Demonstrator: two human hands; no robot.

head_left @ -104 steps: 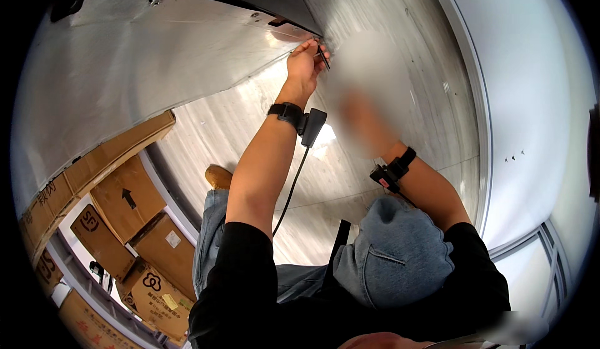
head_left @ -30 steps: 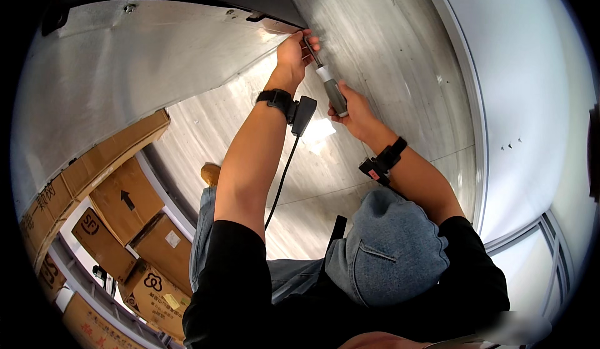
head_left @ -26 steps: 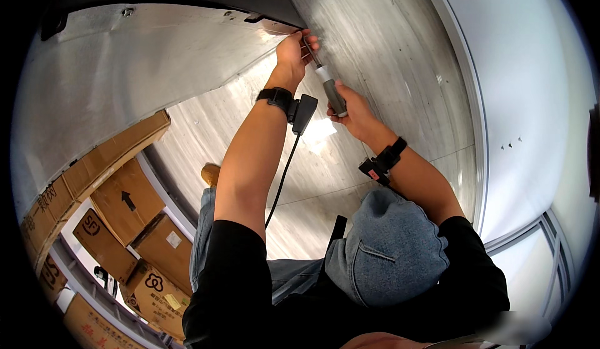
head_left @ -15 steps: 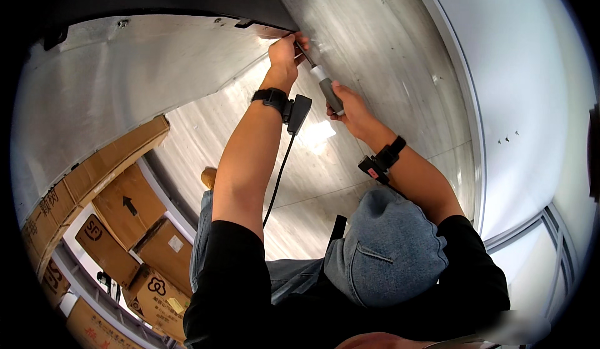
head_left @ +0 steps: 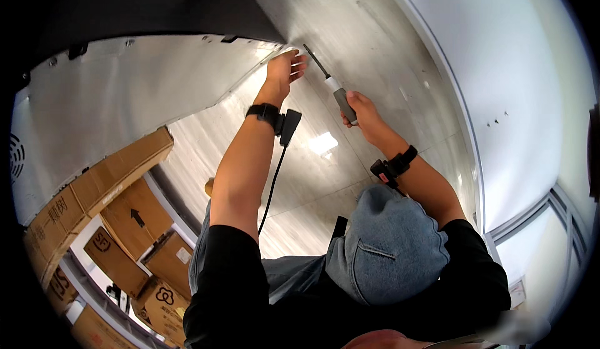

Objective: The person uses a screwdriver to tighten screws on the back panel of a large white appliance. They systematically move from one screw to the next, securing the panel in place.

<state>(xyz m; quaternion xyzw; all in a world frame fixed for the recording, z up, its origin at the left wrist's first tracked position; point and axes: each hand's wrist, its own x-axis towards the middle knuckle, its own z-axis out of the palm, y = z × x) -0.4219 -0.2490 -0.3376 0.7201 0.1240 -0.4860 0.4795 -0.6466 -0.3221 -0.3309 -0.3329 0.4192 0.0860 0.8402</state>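
Observation:
My right hand [head_left: 362,116] is wrapped round the grey and white handle of a screwdriver [head_left: 342,97]. Its dark shaft points up and left, and the tip is apart from the cabinet. To the left of that tip, my left hand [head_left: 285,72] is at the lower corner of a large metal cabinet [head_left: 156,86]. The fingers there are stretched out and apart, and I see nothing held in them. Silver sheet metal forms the near side of the cabinet, with screws and dark slots along its edge next to a black panel [head_left: 206,14].
Cardboard boxes [head_left: 134,214] stand on a rack at the lower left, with a long carton [head_left: 94,183] against the cabinet. A white panel [head_left: 450,61] curves along the right. Light wood-look floor [head_left: 300,174] lies between. A cable [head_left: 272,186] hangs from my left wrist device.
The screwdriver has drawn back from the cabinet corner, to the right and down, with my right hand. My left hand's fingers have come away from the shaft and spread. The view has shifted slightly.

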